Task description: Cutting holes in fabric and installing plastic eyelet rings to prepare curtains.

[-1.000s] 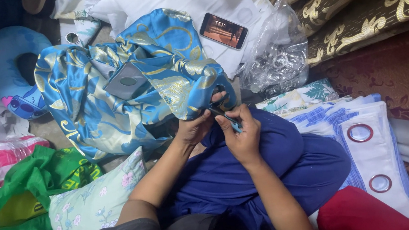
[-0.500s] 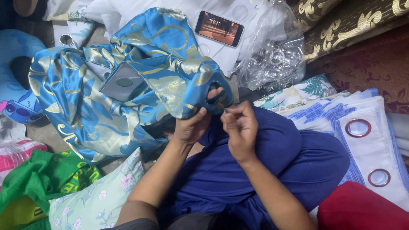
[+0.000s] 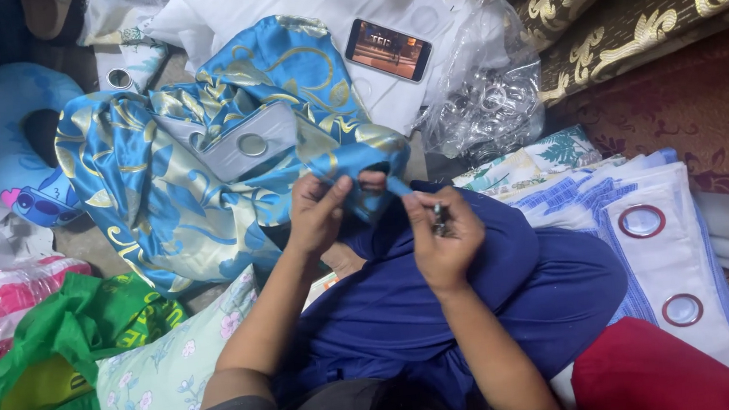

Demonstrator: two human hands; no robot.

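My left hand [image 3: 316,210] pinches the folded edge of a shiny blue and gold patterned curtain [image 3: 193,177] that is bunched in front of me. My right hand [image 3: 443,237] is closed around a small dark metal tool [image 3: 440,217], held just right of that edge, and also touches a strip of the blue cloth. A grey band with a metal eyelet ring [image 3: 252,144] shows in the middle of the curtain. Dark blue fabric [image 3: 446,313] covers my lap under both hands.
A phone [image 3: 388,49] with a lit screen lies on white cloth at the back. A clear bag of metal rings [image 3: 488,104] sits to its right. Folded white and blue eyelet curtains [image 3: 654,248] lie right, brown and gold fabric [image 3: 630,1] behind. Green bag [image 3: 51,369] and floral pillow left.
My hands have drawn slightly apart: the left keeps the curtain edge, the right has pulled back toward me with the small tool. The curtain shifted a little as the view moved.
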